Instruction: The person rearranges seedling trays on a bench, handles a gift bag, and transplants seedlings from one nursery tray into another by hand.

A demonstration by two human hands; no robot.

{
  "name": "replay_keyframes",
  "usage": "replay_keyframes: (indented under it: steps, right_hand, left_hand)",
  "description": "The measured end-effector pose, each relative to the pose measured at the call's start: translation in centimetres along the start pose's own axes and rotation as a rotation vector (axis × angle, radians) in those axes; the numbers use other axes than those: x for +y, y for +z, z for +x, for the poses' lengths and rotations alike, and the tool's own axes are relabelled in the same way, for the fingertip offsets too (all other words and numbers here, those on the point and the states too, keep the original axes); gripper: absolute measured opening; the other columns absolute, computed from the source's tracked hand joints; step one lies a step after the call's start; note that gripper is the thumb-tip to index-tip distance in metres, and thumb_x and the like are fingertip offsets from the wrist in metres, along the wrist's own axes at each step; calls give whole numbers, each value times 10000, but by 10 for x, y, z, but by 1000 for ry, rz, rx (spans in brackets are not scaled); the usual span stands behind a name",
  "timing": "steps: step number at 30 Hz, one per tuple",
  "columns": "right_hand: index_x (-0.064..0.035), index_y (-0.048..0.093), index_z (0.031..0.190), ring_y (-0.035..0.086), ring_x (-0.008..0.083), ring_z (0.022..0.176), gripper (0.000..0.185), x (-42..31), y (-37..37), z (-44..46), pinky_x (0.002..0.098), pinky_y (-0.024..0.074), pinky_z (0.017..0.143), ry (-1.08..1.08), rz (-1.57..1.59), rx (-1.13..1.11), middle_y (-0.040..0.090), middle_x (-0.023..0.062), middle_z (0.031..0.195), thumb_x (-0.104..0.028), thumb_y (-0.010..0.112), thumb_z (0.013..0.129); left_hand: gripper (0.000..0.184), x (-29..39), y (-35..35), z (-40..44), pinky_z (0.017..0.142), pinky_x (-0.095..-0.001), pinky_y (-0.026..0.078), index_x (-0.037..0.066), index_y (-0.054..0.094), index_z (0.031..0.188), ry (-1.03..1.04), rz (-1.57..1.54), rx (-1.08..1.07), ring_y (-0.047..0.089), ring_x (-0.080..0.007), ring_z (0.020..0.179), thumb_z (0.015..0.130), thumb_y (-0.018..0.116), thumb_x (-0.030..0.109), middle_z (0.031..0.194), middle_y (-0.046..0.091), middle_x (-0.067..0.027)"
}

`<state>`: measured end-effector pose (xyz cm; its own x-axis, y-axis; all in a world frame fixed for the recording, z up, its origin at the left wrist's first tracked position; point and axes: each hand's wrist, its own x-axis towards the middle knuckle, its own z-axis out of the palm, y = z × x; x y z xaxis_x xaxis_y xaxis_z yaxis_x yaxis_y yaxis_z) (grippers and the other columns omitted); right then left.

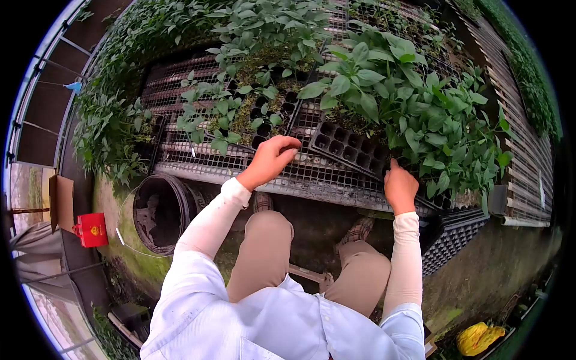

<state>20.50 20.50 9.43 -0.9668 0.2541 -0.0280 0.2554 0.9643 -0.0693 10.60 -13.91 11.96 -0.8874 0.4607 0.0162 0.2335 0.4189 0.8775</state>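
Note:
A black cell tray [347,147] lies on the mesh bench, its near-left cells bare and leafy seedlings [420,114] growing over its right part. My right hand [400,187] is at the near edge of this tray, fingers bent and pressed together beside the stems; what they grip, if anything, is hidden. My left hand [275,161] hovers over the bench mesh between two trays, fingers curled with the thumb close to them; nothing can be made out in it. Just beyond it stands another tray [260,114] with sparser seedlings and some bare cells.
A black bucket [161,213] stands left of my legs, near a red box [91,230] and a cardboard box [62,203]. Stacked black trays [453,237] lean below the bench at right. A yellow bag [479,338] lies at lower right.

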Motion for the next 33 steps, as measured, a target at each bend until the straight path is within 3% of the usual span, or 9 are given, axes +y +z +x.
replay_keyframes:
  steps: [3,7,11,13,16,19,22,24,33]
  right_hand:
    - [-97,667,1173,683,362,844,291,-42,-45,-1,462,535,723,-146,101,52,710,155,923,-191,618,902]
    - [-92,666,1017,667,349,764,159,-109,-89,-4,448,517,655,-403,276,142,668,121,835,-155,645,872]
    - [-86,669,1026,663,348,751,166,-168,-103,-20,444,511,645,-478,423,88,665,122,838,-161,641,881]
    - [-84,684,1026,665,348,756,165,-189,-96,-27,441,517,653,-482,517,70,669,129,851,-160,636,887]
    - [-85,685,1016,666,354,764,160,-205,-64,-31,443,524,657,-471,489,-7,672,130,870,-164,639,885]
    - [-88,683,984,670,349,764,135,-208,-30,-25,449,529,667,-486,466,-75,674,129,882,-159,641,877]
    - [-91,686,996,676,347,775,146,-208,-8,-17,450,533,678,-492,420,-107,679,128,895,-158,642,874]
    - [-91,687,997,677,346,781,148,-210,-2,-13,451,534,681,-488,429,-115,681,127,899,-158,644,872]
    - [-90,701,993,677,342,799,155,-211,1,-3,447,535,695,-478,438,-155,686,122,901,-170,647,871]
  left_hand:
    - [249,14,-50,-38,749,-229,490,11,647,1205,-38,-208,314,601,-82,837,982,592,107,1007,679,-42]
    - [251,12,-124,-53,741,-211,477,15,637,1215,123,-231,805,585,-56,842,1022,577,164,992,671,-20]
    - [244,-52,-198,-47,789,-216,470,3,637,1191,181,-157,1104,592,-72,885,1021,582,169,993,657,-14]
    - [255,-105,-234,-44,791,-231,461,-23,676,1100,65,-167,1156,590,-80,878,1019,582,200,956,677,-19]
    - [290,-182,-268,-34,793,-217,455,7,705,1088,-181,-200,896,606,-91,911,1010,587,260,1004,696,-26]
    - [274,-177,-264,-13,690,-234,480,9,687,1154,-407,-355,589,624,-88,819,972,629,205,985,699,-7]
    - [281,-192,-263,21,744,-274,515,9,679,1182,-352,-388,421,652,-112,880,968,633,186,1043,713,-26]
    - [312,-189,-257,45,771,-288,523,28,659,1224,-284,-289,135,657,-126,909,953,665,183,1067,711,-36]
    - [335,-193,-238,78,800,-298,526,55,641,1252,-341,-301,149,640,-115,929,965,658,225,1115,695,-46]
